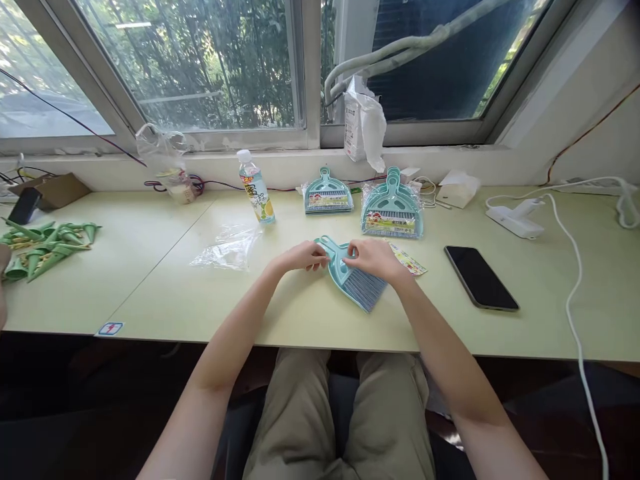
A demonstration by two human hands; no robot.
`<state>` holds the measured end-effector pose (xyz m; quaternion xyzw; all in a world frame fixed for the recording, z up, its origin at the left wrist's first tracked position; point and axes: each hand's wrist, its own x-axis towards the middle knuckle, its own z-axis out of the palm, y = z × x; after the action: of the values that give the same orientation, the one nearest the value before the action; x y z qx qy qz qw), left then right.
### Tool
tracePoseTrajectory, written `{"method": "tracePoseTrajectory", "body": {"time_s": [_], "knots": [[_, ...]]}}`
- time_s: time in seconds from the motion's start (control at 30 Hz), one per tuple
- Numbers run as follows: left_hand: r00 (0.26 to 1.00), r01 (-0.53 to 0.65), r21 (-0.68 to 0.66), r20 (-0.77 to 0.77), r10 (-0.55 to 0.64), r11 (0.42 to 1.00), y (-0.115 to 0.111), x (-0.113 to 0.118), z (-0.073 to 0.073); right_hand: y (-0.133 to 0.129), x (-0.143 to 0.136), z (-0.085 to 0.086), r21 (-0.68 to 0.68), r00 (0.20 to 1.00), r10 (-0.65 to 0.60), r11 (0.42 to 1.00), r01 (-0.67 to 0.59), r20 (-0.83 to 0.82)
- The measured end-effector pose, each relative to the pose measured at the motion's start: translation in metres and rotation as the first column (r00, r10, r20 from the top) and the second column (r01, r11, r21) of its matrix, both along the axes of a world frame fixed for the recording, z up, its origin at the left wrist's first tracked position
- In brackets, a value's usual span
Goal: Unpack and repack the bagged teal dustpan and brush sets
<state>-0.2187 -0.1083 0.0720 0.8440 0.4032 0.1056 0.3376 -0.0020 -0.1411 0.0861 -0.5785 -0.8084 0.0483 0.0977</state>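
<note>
Pan (338,283) edge pinched by left hand (307,256); brush (341,266) pinched by right hand (376,259). Both likely light, stiff, smooth (bristles (367,290) softer); best held by handle (325,241).

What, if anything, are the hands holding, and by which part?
The unwrapped brush and dustpan set: left hand at its edge by the handle, right hand just above the bristles.

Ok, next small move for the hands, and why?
Probably steady the mint-green plastic dustpan with the left hand and ease the mint-green, grey-bristled brush free with the right hand: both hands' fingertips are at the nested pair, and the clear, crinkled plastic bag lies off to the left.
</note>
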Motion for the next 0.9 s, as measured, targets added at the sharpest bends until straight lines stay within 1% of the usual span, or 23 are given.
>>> {"method": "tracePoseTrajectory", "body": {"time_s": [0.03, 0.07, 0.1, 0.13, 0.17, 0.2, 0.23, 0.27, 0.3, 0.43, 0.53, 0.63, 0.77, 0.9], "knots": [[0.999, -0.031, 0.065, -0.009, 0.032, 0.997, 0.0, -0.003, 0.003, 0.001, -0.002, -0.002, -0.004, 1.0, -0.002, 1.0, 0.002, 0.016], [0.996, -0.089, 0.173, -0.013, 0.092, 0.981, 0.001, -0.008, 0.005, 0.001, -0.004, -0.004, -0.008, 1.0, -0.008, 1.0, 0.008, 0.031], [0.986, -0.153, 0.31, -0.01, 0.164, 0.938, 0.003, -0.012, 0.007, 0.002, -0.006, -0.006, -0.01, 0.999, -0.016, 1.0, 0.016, 0.044], [0.974, -0.202, 0.453, -0.002, 0.227, 0.868, 0.004, -0.017, 0.008, 0.002, -0.008, -0.007, -0.011, 0.998, -0.024, 1.0, 0.024, 0.056], [0.963, -0.22, 0.581, 0.002, 0.269, 0.784, 0.006, -0.022, 0.008, 0.003, -0.009, -0.009, -0.011, 0.998, -0.029, 1.0, 0.029, 0.064], [0.958, -0.206, 0.68, -0.005, 0.285, 0.704, 0.008, -0.025, 0.007, 0.003, -0.01, -0.01, -0.009, 0.997, -0.031, 0.999, 0.031, 0.067], [0.96, -0.165, 0.748, -0.028, 0.279, 0.643, 0.01, -0.027, 0.004, 0.003, -0.01, -0.011, -0.003, 0.997, -0.033, 0.999, 0.034, 0.066], [0.964, -0.109, 0.791, -0.063, 0.258, 0.602, 0.012, -0.027, 0.0, 0.004, -0.011, -0.012, 0.005, 0.997, -0.035, 0.999, 0.035, 0.062], [0.968, -0.048, 0.816, -0.105, 0.229, 0.576, 0.013, -0.025, -0.005, 0.005, -0.012, -0.014, 0.013, 0.998, -0.038, 0.999, 0.038, 0.056], [0.959, 0.169, 0.834, -0.263, 0.109, 0.526, 0.015, -0.012, -0.023, 0.006, -0.014, -0.02, 0.028, 0.998, -0.045, 0.999, 0.044, 0.033], [0.942, 0.253, 0.838, -0.327, 0.074, 0.484, 0.014, -0.005, -0.029, 0.007, -0.017, -0.024, 0.037, 0.999, -0.047, 0.998, 0.046, 0.024], [0.927, 0.293, 0.839, -0.367, 0.079, 0.46, 0.014, -0.003, -0.03, 0.007, -0.02, -0.026, 0.043, 0.998, -0.054, 0.998, 0.053, 0.019], [0.917, 0.311, 0.823, -0.391, 0.077, 0.475, 0.014, -0.003, -0.033, 0.008, -0.022, -0.03, 0.049, 0.998, -0.055, 0.997, 0.056, -0.016], [0.916, 0.299, 0.819, -0.39, 0.094, 0.489, 0.017, 0.001, -0.037, 0.01, -0.024, -0.034, 0.037, 0.997, -0.056, 0.998, 0.058, -0.052]]}}
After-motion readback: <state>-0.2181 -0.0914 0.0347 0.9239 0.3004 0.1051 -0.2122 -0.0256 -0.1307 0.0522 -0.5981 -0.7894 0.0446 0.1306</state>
